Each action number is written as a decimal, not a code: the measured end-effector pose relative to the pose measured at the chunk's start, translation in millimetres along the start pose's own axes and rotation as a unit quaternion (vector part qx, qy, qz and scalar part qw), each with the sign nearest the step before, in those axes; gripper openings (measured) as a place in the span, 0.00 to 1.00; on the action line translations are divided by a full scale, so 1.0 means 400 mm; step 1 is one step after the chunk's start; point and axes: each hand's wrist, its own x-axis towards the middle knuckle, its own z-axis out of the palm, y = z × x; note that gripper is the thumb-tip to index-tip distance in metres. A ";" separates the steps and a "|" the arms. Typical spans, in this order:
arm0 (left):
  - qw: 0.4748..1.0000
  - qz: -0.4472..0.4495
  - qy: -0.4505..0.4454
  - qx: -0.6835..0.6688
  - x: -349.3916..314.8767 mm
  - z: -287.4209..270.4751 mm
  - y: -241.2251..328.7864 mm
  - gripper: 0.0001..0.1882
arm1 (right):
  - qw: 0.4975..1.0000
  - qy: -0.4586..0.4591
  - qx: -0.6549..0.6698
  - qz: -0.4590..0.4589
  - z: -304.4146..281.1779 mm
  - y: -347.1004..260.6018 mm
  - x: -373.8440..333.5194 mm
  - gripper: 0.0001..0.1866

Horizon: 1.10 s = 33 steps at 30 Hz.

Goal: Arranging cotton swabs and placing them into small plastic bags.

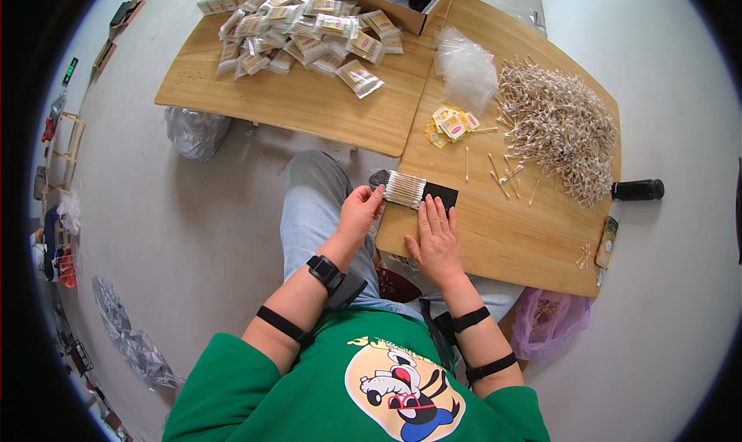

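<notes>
A row of cotton swabs (405, 189) lies side by side at the left edge of the right-hand table, with what looks like clear film at its left end. Closed at that left end, my left hand (362, 215) pinches the swab packet's edge between thumb and fingers. My right hand (438, 241) rests flat, fingers stretched out, over a black flat piece (442, 194) at the row's right end. Whether the black piece reaches under the swabs is hidden. Several loose cotton swabs (499, 175) lie farther right on the wood.
A big heap of cotton swabs (560, 125) covers the table's right side. Clear bags (466, 69) and yellow cards (450, 125) lie left of it. Filled swab packets (309, 28) are piled on the left table (286, 106), near an open box (417, 17). A purple bag (553, 326) hangs below.
</notes>
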 end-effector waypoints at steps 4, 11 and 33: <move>0.997 0.041 0.035 0.048 -0.003 0.009 -0.016 0.15 | 1.000 -0.001 -0.004 -0.006 0.002 0.002 -0.002 0.38; 0.999 0.025 0.017 0.011 -0.010 0.020 -0.007 0.14 | 1.000 0.005 0.004 0.006 -0.001 -0.003 0.001 0.38; 0.748 0.438 0.178 0.467 0.036 0.042 0.026 0.18 | 0.999 -0.010 -0.013 0.029 0.013 0.014 0.086 0.40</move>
